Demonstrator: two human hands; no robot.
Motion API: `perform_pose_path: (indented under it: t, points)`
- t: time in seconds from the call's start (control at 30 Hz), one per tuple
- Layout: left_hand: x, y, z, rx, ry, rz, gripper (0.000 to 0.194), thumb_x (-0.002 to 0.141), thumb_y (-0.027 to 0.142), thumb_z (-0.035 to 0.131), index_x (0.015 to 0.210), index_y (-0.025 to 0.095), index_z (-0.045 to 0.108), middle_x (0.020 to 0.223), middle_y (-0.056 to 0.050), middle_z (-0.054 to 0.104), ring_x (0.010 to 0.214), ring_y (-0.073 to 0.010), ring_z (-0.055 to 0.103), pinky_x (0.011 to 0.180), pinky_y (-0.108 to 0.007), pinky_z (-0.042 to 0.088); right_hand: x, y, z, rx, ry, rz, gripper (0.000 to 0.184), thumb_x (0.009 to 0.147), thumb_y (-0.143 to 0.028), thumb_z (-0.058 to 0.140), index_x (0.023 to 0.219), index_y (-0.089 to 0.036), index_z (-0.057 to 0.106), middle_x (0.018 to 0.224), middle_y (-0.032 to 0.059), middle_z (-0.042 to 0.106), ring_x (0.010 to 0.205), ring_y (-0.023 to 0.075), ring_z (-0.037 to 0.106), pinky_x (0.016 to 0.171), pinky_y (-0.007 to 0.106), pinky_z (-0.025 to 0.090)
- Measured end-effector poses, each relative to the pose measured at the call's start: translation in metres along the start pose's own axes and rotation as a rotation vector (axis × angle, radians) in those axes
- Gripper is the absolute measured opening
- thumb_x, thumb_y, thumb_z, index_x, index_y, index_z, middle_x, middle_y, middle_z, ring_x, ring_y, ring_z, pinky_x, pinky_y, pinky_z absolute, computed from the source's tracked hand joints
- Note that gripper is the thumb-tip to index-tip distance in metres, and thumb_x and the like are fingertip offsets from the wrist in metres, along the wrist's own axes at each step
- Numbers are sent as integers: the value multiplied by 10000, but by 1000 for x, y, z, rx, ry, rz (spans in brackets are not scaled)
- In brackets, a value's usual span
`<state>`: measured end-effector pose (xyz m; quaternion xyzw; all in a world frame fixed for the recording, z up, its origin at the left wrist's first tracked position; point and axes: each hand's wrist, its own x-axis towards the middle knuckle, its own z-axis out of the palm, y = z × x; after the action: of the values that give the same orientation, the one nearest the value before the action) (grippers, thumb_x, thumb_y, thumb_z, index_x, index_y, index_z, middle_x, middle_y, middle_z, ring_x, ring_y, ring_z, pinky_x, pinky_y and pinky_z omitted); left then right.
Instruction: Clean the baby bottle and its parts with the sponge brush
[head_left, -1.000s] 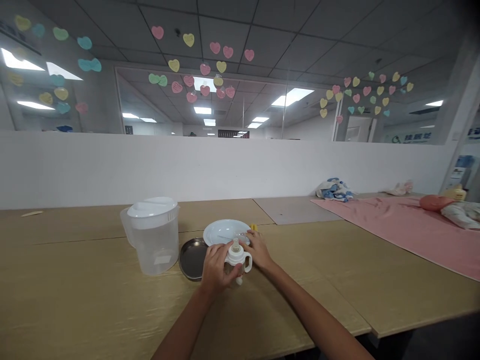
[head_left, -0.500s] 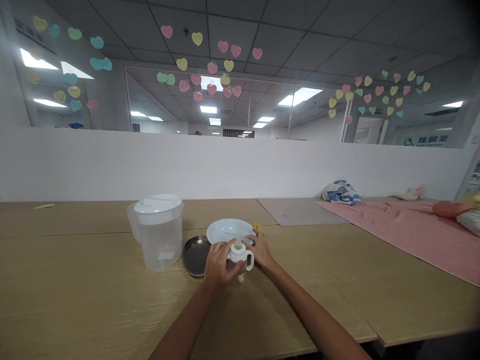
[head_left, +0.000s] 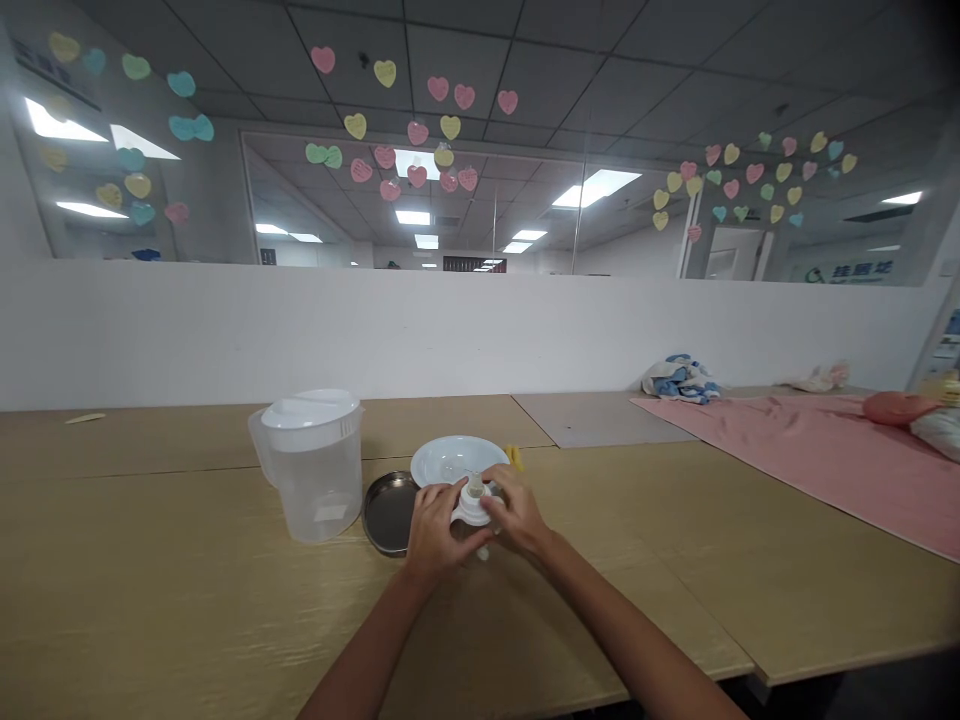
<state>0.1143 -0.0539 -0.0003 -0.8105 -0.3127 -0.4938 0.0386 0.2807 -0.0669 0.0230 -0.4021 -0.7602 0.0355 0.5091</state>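
A baby bottle (head_left: pixel 472 512) with a white collar, side handles and a clear teat stands upright between my hands. My left hand (head_left: pixel 433 532) is wrapped around its left side, the thumb across the front. On the right, the fingers of my right hand (head_left: pixel 520 512) close on the white collar by the teat. Most of the bottle's body is hidden behind my hands. Just behind it lies a white bowl (head_left: pixel 431 462), holding something clear that I cannot make out. To the left of my left hand sits a round metal pan (head_left: pixel 388 520).
A lidded clear plastic pitcher (head_left: pixel 319 490) stands left of the pan. Behind my right hand is a small yellow object (head_left: pixel 514 457). A pink cloth (head_left: pixel 795 450) covers the table's right side, with a blue-and-white cloth bundle (head_left: pixel 681 380) near the wall.
My right hand has come over the bottle's right handle and now grips the collar. The bottle appears slightly turned, while my left hand keeps its hold.
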Motion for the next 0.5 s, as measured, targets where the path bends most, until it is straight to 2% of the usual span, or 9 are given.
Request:
perform_pose_path:
  t: [0.1,0.2,0.37,0.43,0.5]
  points:
    - [0,0,0,-40,-18,12,520,690,463,628,1106,154,578,933,-101,647,895,-260,570,808,-409,434,-2,-9,7,13,-9,67,349,684,-464,637,893,-193,568,851,34,582,811,195,540,757,317,428]
    - [0,2,0,-123,-38,-14,465,718,421,621,1102,161,580,929,-90,643,890,-239,569,790,-377,456,0,-13,7,148,-10,157,311,670,-436,661,827,-189,556,815,14,568,795,180,540,731,288,428]
    - [-1,0,3,-177,-35,-56,539,745,431,609,1196,147,527,948,-91,635,891,-215,570,789,-349,480,10,-7,-4,419,-154,234,289,671,-404,652,855,-183,624,867,22,607,856,192,563,786,305,433]
    - [-3,-1,5,-147,-16,-76,569,754,441,592,1227,136,504,941,-95,629,887,-215,575,786,-350,485,13,2,-7,456,-64,252,314,678,-368,630,939,-194,636,931,40,622,919,205,565,840,327,425]
    - [-5,-2,6,-115,-10,-70,597,751,446,588,1248,131,487,945,-99,623,890,-217,576,789,-348,486,13,11,-9,429,135,274,325,701,-350,592,983,-194,628,928,53,628,909,205,570,846,342,430]
